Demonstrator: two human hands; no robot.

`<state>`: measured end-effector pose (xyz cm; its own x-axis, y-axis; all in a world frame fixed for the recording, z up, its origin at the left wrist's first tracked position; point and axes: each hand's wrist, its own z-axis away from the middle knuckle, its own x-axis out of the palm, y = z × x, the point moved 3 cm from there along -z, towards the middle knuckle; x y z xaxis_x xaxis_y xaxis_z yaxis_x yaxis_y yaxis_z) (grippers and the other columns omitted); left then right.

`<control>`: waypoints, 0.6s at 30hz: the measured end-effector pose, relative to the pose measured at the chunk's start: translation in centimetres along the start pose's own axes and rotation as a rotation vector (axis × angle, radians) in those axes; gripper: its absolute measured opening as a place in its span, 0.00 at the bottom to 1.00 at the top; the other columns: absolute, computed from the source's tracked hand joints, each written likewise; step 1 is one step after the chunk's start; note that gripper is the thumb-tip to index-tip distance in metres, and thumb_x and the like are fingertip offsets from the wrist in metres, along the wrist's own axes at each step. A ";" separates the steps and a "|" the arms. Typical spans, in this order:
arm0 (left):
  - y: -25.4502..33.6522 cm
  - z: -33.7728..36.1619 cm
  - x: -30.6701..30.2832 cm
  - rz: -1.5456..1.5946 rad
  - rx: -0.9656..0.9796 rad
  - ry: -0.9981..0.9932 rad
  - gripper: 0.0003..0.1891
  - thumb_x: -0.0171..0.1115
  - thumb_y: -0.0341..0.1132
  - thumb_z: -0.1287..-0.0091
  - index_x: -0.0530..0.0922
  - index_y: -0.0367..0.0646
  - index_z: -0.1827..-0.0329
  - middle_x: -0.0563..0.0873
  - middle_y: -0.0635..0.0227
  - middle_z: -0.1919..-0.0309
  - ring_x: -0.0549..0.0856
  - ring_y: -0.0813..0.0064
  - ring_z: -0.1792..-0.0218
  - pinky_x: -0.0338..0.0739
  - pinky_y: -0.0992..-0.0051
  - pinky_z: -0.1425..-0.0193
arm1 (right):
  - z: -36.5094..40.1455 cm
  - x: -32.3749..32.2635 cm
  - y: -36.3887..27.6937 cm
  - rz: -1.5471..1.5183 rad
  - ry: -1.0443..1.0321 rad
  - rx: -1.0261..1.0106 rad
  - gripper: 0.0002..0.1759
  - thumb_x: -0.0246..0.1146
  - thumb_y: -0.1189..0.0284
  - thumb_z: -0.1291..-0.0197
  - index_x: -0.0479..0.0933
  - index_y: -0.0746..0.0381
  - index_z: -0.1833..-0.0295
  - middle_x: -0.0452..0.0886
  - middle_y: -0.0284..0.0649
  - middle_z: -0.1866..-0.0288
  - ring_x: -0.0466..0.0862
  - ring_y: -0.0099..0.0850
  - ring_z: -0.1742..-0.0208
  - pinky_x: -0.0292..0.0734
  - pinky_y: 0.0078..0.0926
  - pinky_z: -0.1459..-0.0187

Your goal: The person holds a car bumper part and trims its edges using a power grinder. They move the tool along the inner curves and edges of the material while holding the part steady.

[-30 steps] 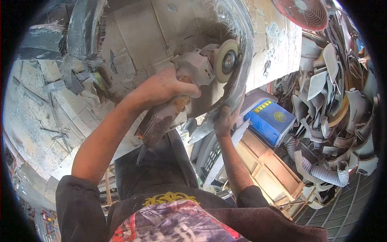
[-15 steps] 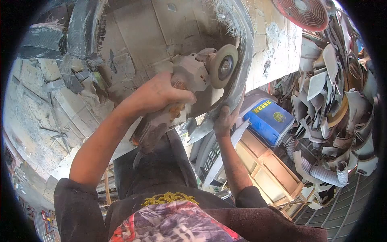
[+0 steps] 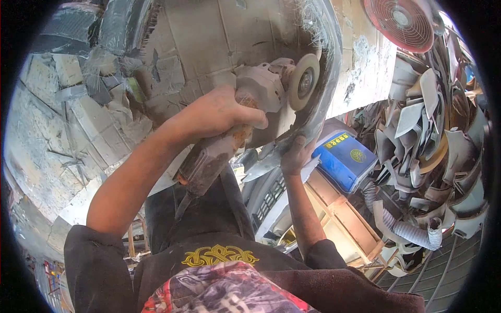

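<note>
My left hand (image 3: 222,110) is wrapped round the body of a dusty angle grinder (image 3: 263,86), whose cord end points down toward my lap. The grinder's round disc (image 3: 303,82) is at the inner side of a curved grey part (image 3: 334,62); whether it touches the part, I cannot tell. My right hand (image 3: 297,154) grips the lower end of that curved part, thumb on its near face. Loose fibres fringe the part's upper inner edge.
A dusty, cardboard-covered work surface (image 3: 198,36) lies beneath, with scraps (image 3: 86,94) at left. At right are a red fan (image 3: 401,20), a blue box (image 3: 344,159), a wooden crate (image 3: 347,219), a flexible hose (image 3: 412,232) and piled curved pieces (image 3: 412,120).
In the view, the grinder, my left hand and the curved part have shifted slightly right. The surroundings have shifted too, with the fan lower and further right.
</note>
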<state>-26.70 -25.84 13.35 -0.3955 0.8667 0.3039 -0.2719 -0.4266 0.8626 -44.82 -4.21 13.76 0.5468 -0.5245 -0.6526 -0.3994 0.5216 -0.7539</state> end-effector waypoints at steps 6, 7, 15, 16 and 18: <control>0.6 0.7 -0.2 -0.062 -0.082 -0.112 0.25 0.72 0.51 0.47 0.87 0.37 0.56 0.84 0.55 0.62 0.83 0.67 0.59 0.75 0.69 0.51 | -0.1 0.1 -0.1 -0.002 0.027 -0.014 0.67 0.54 0.26 0.41 0.44 0.68 0.16 0.70 0.51 0.28 0.74 0.37 0.34 0.68 0.33 0.34; 0.5 0.5 -0.1 -0.059 -0.079 -0.108 0.25 0.72 0.51 0.47 0.87 0.37 0.56 0.84 0.55 0.62 0.83 0.67 0.59 0.75 0.69 0.51 | 0.0 0.1 -0.2 0.000 0.023 -0.018 0.67 0.54 0.26 0.41 0.44 0.68 0.16 0.70 0.51 0.28 0.74 0.37 0.34 0.68 0.33 0.34; -0.2 -0.1 0.6 0.042 -0.074 -0.108 0.30 0.72 0.53 0.49 0.85 0.32 0.55 0.86 0.58 0.64 0.83 0.68 0.63 0.76 0.70 0.53 | 0.1 -0.4 2.0 -0.063 -0.005 0.029 0.68 0.55 0.26 0.42 0.42 0.71 0.17 0.62 0.53 0.22 0.68 0.39 0.27 0.62 0.35 0.28; -0.3 -0.2 0.8 0.046 -0.074 -0.109 0.30 0.72 0.53 0.49 0.85 0.32 0.55 0.86 0.58 0.64 0.83 0.68 0.63 0.76 0.70 0.53 | 0.1 -0.4 2.1 -0.060 -0.005 0.029 0.68 0.55 0.26 0.42 0.42 0.71 0.17 0.62 0.53 0.22 0.68 0.39 0.27 0.62 0.35 0.28; -0.5 -0.1 0.8 0.021 -0.036 -0.019 0.29 0.72 0.52 0.48 0.85 0.31 0.55 0.86 0.61 0.67 0.82 0.70 0.65 0.75 0.71 0.54 | 0.2 -0.3 2.1 -0.077 -0.010 0.023 0.68 0.54 0.25 0.42 0.43 0.70 0.17 0.60 0.53 0.21 0.67 0.39 0.26 0.61 0.35 0.27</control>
<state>-26.99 -24.99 13.15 -0.3853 0.8618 0.3298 -0.2952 -0.4538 0.8408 -45.67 -2.87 12.38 0.5830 -0.5571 -0.5915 -0.3389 0.4949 -0.8001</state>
